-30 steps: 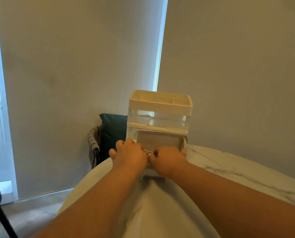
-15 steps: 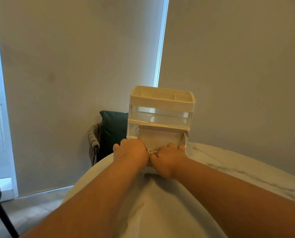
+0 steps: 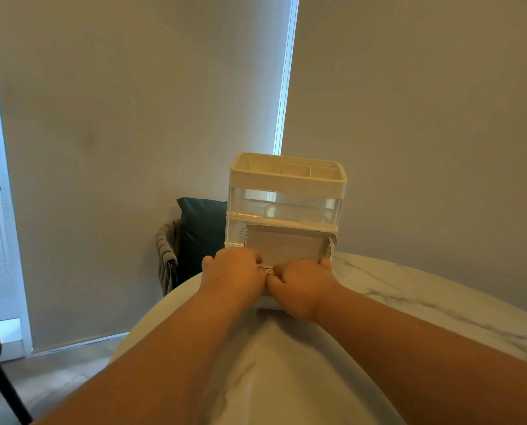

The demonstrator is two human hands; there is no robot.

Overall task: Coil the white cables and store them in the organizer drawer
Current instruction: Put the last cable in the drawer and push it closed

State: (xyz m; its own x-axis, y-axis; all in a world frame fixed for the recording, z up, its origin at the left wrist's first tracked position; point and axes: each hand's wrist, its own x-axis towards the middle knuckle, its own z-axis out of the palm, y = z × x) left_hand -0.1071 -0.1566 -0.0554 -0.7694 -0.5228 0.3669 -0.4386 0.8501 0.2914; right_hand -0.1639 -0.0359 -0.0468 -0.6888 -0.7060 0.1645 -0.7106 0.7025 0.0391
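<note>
Over the pulled-out drawer (image 3: pixel 283 248) of the organizer (image 3: pixel 286 179), left hand (image 3: pixel 233 273) and right hand (image 3: pixel 302 286) pinch the white cable (image 3: pixel 267 270) between them, probably so it does not spring open before going inside.

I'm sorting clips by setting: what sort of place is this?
Probably a room in a home, perhaps a dining area: a round marble-look table, a woven chair holding a dark cushion beside it, and roller blinds drawn over tall windows.
</note>
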